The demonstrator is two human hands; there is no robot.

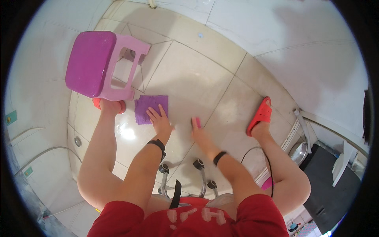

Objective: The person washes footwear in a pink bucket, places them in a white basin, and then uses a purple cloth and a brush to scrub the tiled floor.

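Note:
A folded purple cloth (142,111) lies flat on the tiled floor (201,74). My left hand (160,120) rests on its right part with the fingers spread. To the right of the cloth, my right hand (200,133) holds a small pink brush (198,122) against or just above the floor. That hand is blurred, and the brush's underside is hidden. Both wrists wear black bands.
A pink and purple plastic stool (91,63) stands at the upper left, by my foot. Wheeled chair legs (202,180) are below my hands. At the right are a red clog (260,115), a black cable (268,160), a metal bowl (299,152) and a white pipe (303,130).

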